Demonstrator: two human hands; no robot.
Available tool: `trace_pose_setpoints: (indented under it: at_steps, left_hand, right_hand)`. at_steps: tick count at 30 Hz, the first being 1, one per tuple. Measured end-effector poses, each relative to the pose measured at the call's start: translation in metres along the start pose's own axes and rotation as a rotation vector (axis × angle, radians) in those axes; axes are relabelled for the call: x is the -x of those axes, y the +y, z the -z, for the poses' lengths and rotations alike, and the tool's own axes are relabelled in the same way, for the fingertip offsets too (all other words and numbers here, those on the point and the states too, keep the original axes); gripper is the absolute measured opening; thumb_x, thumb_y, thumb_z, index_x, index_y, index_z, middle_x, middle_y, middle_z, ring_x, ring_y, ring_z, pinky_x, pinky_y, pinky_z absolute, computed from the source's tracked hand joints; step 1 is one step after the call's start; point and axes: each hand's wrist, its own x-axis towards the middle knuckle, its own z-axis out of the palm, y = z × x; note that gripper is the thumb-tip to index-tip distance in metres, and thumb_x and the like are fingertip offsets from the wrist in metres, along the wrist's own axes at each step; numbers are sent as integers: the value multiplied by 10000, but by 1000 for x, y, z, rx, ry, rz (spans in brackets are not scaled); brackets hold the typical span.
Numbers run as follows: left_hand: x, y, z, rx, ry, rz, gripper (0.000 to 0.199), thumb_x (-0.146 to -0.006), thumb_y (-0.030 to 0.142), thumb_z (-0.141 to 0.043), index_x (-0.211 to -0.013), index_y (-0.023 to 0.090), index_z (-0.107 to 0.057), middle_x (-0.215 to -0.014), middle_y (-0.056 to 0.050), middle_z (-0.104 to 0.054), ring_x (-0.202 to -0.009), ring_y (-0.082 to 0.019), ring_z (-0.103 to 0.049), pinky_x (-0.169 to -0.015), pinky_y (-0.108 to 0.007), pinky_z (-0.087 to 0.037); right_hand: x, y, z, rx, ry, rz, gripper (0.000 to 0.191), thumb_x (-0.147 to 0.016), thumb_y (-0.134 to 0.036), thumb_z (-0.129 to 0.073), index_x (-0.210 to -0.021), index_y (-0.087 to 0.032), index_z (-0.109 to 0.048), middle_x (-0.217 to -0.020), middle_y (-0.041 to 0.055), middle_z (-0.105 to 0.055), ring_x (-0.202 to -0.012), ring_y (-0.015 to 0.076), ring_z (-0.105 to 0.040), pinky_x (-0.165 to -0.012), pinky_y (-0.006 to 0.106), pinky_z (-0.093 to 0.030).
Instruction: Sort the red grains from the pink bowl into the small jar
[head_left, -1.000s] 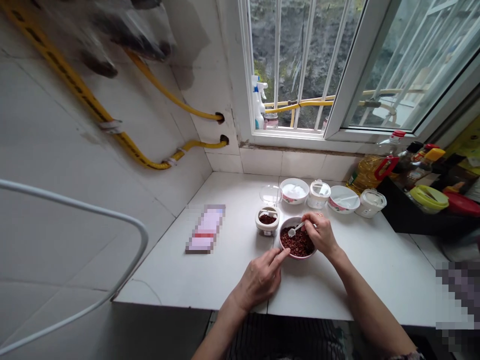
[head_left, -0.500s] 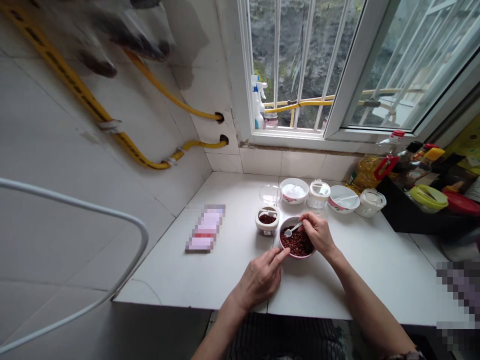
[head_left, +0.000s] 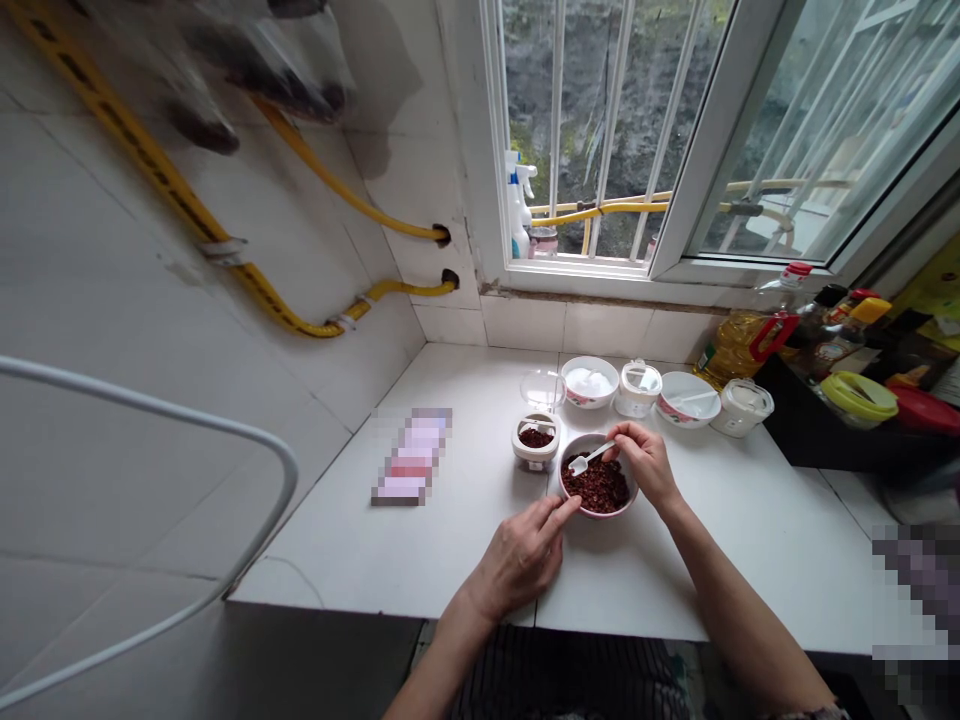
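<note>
A small white plastic spoon (head_left: 591, 458) is pinched by its handle between the closed fingers of my right hand (head_left: 643, 464). Its scoop rests over dark reddish-brown flakes (head_left: 600, 488), which look like dried chilli, inside a pink-bottomed bowl (head_left: 611, 513). My left hand (head_left: 525, 550) holds that bowl by its near-left rim, with the fingertips on the edge and part of the grip hidden. Just left of the bowl stands a white jar (head_left: 534, 459) containing the same flakes, and its clear lid (head_left: 541, 389) leans up behind it.
Behind are a bowl of white powder (head_left: 590, 383), a lidded jar (head_left: 637, 390), a bowl with a spoon (head_left: 686, 402) and another jar (head_left: 745, 408). An oil bottle (head_left: 739, 345) stands at right. A blurred-out flat object (head_left: 412, 460) lies at left on the white counter (head_left: 360, 560).
My right hand has shifted slightly up and right along with the spoon, so more of the handle shows. My left hand stays at the bowl's rim.
</note>
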Motion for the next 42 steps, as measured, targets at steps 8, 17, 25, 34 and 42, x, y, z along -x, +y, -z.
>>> trace_pose_setpoints:
  at_steps: [8,17,25,34,42]
  left_hand:
    - [0,-1,-2,7,13,-4,621,-899,64,-429,-1500,196,-339,-1224,-130,-638,-1047,-234,-667,-839,-355,-611]
    - [1,-2,-3,-1,2,-1,611,-873,58,-437,-1470,174,-374,-1235,-134,-634,-1064,-225,-662,-859,-338,-606]
    - [0,-1,-2,11,0,2,599,-866,60,-435,-1454,170,-393,-1222,-134,-637,-1056,-224,-663,-867,-345,-604]
    - [1,-1,-3,1,7,5,608,-885,62,-431,-1478,183,-371,-1215,-131,-637,-1061,-218,-661,-863,-329,-599]
    - [0,-1,-1,-2,-6,6,648,-882,69,-436,-1508,193,-328,-1235,-130,-633,-1067,-221,-660,-867,-338,-599]
  right_hand:
    - [-2,1,2,-66,20,-20,160,-716,-367,-542,-727,-220,-603,-517,-2,-671,-538,191,-649,-647,315,-508]
    - [-3,-10,-11,-124,95,60,175,-814,-375,-555,-843,-210,-606,-634,25,-724,-667,224,-717,-741,361,-547]
    - [6,-22,-36,399,28,657,156,-935,-199,-465,-911,-239,-614,-849,51,-760,-810,225,-690,-958,444,-464]
    - [6,-15,4,398,148,465,147,-864,-221,-491,-822,-250,-629,-617,21,-700,-811,261,-646,-838,405,-488]
    - [4,1,-4,416,-22,383,186,-812,-205,-479,-703,-248,-624,-656,11,-708,-756,221,-643,-825,362,-479]
